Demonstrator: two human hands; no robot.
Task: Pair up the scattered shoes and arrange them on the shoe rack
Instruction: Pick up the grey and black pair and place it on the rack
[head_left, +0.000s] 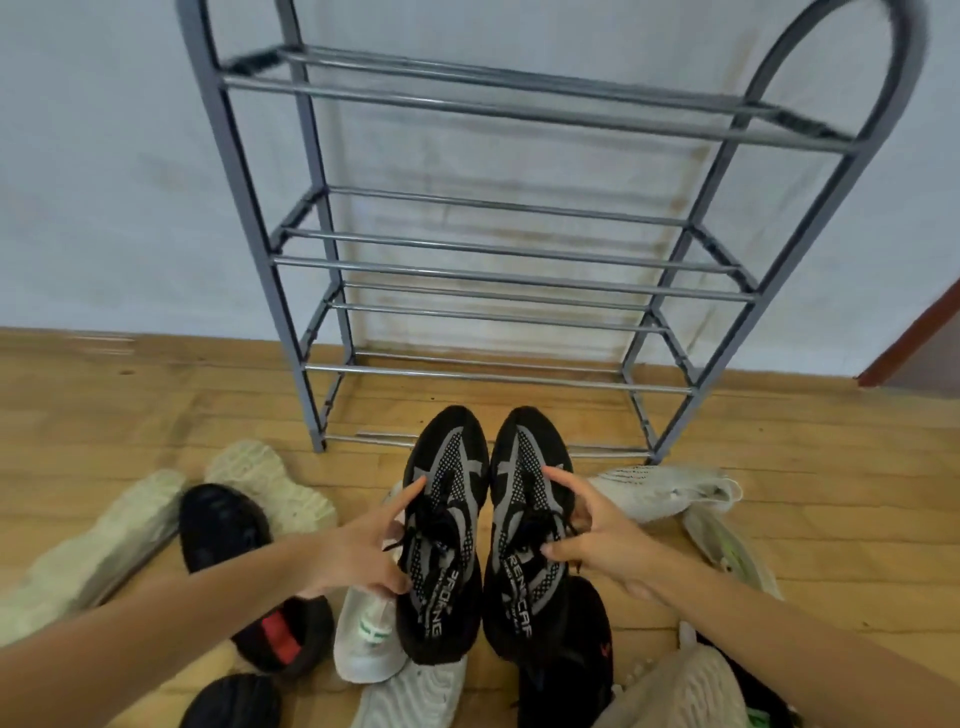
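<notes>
Black shoes, one matched pair: left shoe (441, 540) pinched at the laces by left hand (358, 551), right shoe (530, 535) likewise by right hand (597, 535), held side by side. Shoe rack (498, 270) ahead of both grips is bare, approx. a dozen loose shoes below & around them unsorted

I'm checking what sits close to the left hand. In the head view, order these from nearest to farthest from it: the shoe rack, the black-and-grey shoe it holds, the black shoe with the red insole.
From the left hand:
1. Black-and-grey shoe, in its grip, just to its right.
2. Black shoe with the red insole, on the floor below-left of it.
3. Shoe rack, ahead against the wall.
</notes>
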